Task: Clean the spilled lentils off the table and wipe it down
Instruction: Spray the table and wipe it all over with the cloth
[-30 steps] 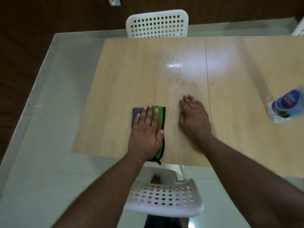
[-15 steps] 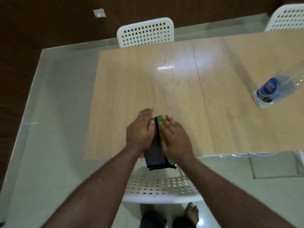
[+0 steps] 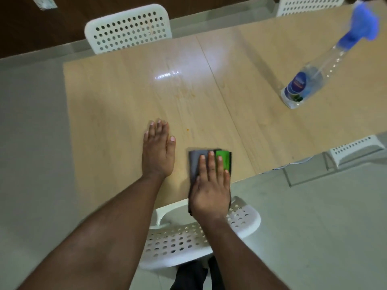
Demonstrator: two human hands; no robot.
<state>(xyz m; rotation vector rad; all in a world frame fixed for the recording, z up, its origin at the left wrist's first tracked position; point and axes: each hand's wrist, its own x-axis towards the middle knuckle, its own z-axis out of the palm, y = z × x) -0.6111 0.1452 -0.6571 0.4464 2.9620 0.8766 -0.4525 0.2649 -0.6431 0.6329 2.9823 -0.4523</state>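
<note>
A folded grey and green cloth [image 3: 223, 159] lies at the near edge of the light wooden table [image 3: 117, 97] and hangs partly over it. My right hand [image 3: 210, 186] presses flat on the cloth with straight fingers. My left hand [image 3: 158, 149] rests flat on the bare table to the left of the cloth, fingers straight. A small orange speck [image 3: 187, 129] and faint orange smears [image 3: 184, 95] show on the wood beyond the hands.
A clear spray bottle [image 3: 310, 80] with a blue nozzle stands at the right of the table. White perforated chairs sit at the far side [image 3: 127, 28], the near side [image 3: 188, 241] and the right [image 3: 356, 148]. Grey floor surrounds the table.
The cloth has passed from under my left hand to under my right. The left hand moved off to the left and now lies flat on bare wood. The view shifted left.
</note>
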